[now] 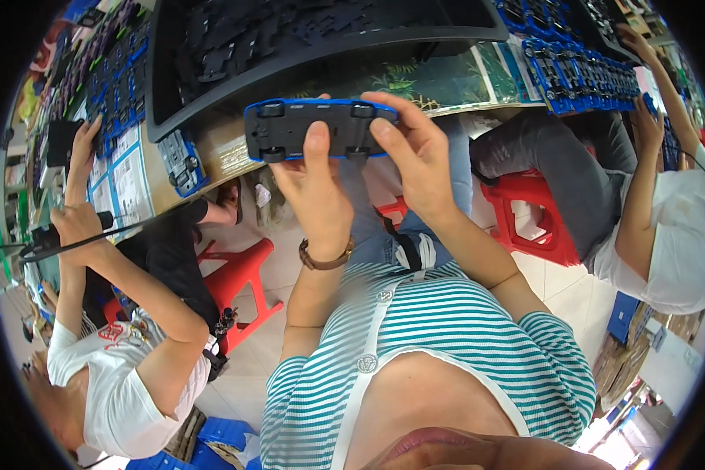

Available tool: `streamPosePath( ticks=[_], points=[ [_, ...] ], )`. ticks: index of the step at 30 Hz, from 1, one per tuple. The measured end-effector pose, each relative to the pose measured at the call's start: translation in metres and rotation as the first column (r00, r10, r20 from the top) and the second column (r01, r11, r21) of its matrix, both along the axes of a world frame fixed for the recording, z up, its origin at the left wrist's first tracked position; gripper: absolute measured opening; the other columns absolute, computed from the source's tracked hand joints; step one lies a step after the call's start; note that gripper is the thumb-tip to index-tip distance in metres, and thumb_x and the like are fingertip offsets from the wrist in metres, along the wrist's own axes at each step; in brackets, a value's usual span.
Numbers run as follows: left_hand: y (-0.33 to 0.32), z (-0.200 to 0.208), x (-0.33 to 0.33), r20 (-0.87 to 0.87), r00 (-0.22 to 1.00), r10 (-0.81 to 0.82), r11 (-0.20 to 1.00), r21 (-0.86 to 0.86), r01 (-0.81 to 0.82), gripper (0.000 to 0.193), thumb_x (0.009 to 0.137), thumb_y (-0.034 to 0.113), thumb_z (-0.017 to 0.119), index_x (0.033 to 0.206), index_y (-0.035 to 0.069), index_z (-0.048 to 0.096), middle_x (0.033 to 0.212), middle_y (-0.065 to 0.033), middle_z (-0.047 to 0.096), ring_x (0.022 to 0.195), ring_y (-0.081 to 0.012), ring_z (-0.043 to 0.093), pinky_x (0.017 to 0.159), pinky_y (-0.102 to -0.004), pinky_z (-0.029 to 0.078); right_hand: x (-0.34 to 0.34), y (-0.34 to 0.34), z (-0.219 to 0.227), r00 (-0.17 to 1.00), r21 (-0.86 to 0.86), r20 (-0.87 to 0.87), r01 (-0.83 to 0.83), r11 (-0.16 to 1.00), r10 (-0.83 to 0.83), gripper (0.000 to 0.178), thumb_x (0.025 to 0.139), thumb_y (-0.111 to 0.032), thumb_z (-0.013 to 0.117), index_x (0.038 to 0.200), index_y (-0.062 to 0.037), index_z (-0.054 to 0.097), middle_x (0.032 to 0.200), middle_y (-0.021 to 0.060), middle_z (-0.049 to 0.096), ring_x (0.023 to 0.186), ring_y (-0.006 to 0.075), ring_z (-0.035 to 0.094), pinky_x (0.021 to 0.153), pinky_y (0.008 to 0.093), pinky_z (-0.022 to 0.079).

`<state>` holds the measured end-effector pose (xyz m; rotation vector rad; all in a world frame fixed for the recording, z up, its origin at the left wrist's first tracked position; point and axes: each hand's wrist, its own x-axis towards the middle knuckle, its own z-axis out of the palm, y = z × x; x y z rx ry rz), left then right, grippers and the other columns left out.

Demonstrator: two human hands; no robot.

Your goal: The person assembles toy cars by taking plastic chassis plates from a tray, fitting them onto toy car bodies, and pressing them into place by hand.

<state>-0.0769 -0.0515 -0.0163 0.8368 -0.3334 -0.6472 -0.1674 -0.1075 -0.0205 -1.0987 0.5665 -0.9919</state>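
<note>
A blue toy car (294, 127) is held upside down at the table's near edge, its black underside and wheels facing me. My left hand (321, 192) is closed on its left half, the thumb pressed flat on the underside. At the right end my right hand (419, 153) grips it too, thumb by the wheels and fingers along the far blue edge. Another blue toy car (182, 164) lies wheels up on the table, to the left of my hands.
Beyond my hands stands a large black tray (321, 41) of dark parts. Rows of blue toy cars fill the right (583, 78) and far left (125, 90) of the table. A co-worker sits on each side; red stools (247, 286) stand below on the tiled floor.
</note>
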Motion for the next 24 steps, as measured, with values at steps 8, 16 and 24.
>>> streamPosePath(
  ticks=[8,16,24],
  points=[
    [0.004,0.006,-0.006,0.082,0.997,-0.015,1.000,0.024,0.014,0.043,0.093,0.010,0.054,0.131,0.001,0.037,0.126,-0.0185,0.053,0.109,-0.0228,0.057,0.093,-0.0361,0.049,-0.009,0.003,0.008,0.995,0.027,0.096,-0.038,0.999,0.035,0.034,0.090,-0.007,0.062,0.122,0.0004,0.056,0.108,0.0031,0.056,0.098,0.0091,0.052,0.087,0.0228,0.045],
    [0.012,0.005,0.001,-0.016,0.999,0.029,0.998,0.061,-0.028,0.026,0.094,0.016,0.057,0.117,0.004,0.054,0.109,-0.0091,0.062,0.098,-0.0153,0.060,0.081,-0.0310,0.051,-0.016,0.000,0.011,0.998,0.009,0.060,-0.030,1.000,0.029,0.034,0.087,-0.003,0.064,0.120,0.0016,0.056,0.111,0.0056,0.053,0.103,0.0119,0.052,0.088,0.0253,0.046],
    [0.005,0.010,-0.005,0.046,0.991,0.129,0.990,0.045,-0.131,0.028,0.091,0.020,0.063,0.112,0.004,0.053,0.098,-0.0042,0.061,0.086,-0.0097,0.058,0.071,-0.0247,0.048,-0.016,-0.005,0.011,0.996,-0.053,0.081,-0.017,0.998,0.022,0.033,0.087,0.000,0.062,0.119,0.0032,0.056,0.111,0.0048,0.048,0.102,0.0109,0.052,0.084,0.0228,0.049]
  ],
)
